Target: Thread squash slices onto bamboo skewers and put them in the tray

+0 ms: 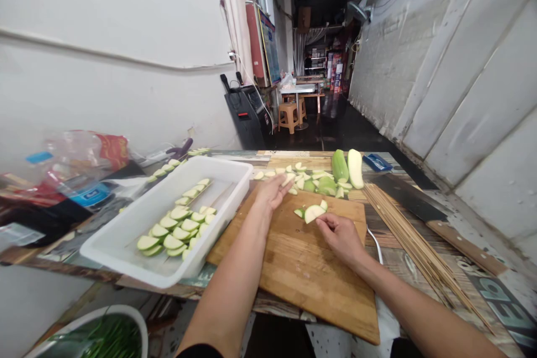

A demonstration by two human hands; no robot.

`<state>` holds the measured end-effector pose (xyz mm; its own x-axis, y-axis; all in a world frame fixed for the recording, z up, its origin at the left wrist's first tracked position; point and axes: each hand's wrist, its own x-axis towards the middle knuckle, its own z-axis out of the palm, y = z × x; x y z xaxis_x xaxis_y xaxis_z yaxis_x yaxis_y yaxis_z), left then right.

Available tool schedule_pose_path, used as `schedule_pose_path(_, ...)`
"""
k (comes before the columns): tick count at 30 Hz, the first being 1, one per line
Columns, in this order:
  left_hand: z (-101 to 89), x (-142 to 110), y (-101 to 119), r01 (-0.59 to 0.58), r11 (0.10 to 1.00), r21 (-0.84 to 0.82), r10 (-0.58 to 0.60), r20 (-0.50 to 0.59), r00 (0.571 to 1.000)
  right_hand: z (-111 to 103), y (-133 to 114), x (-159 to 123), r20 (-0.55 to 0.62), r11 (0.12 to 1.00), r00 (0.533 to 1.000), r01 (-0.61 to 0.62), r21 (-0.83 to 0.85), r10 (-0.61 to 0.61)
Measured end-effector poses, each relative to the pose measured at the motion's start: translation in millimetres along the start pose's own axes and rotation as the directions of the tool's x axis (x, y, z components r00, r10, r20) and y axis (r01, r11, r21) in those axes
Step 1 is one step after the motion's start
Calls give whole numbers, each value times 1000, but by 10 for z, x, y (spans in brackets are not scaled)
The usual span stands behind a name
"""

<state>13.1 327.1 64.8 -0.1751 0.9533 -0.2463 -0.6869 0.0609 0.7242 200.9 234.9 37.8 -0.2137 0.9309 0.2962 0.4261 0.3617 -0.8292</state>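
Observation:
My right hand (340, 235) pinches a half-round zucchini slice (314, 213) between thumb and fingers, just above the wooden cutting board (310, 268). Small green-edged pieces lie right behind that slice. At the board's far left edge, my left hand (272, 193) has its fingertips closed on another pale zucchini slice (288, 179). Beyond it spreads a loose pile of cut zucchini pieces (325, 183). To the left stands a white plastic tray (168, 277) with rows of zucchini slices (180, 232), some threaded on thin sticks.
Right of the board lie bamboo skewers (403, 235) and a cleaver (413, 201) with a wooden handle. Two large zucchini pieces (347, 168) and a blue box (377, 163) sit at the back. A plastic bottle (86, 187) is far left; a bowl of greens (111, 333) stands below.

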Motion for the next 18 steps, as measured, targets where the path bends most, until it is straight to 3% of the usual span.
schedule_pose_path(10,46,-22,-33,119,993,0,-119,-4,993,22,20,-2,-13,1000,1000,20,-2,-20)
schedule_pose_path(18,91,-74,-55,70,996,50,-69,-8,998,37,8,-2,-9,1000,1000,5,8,-5)
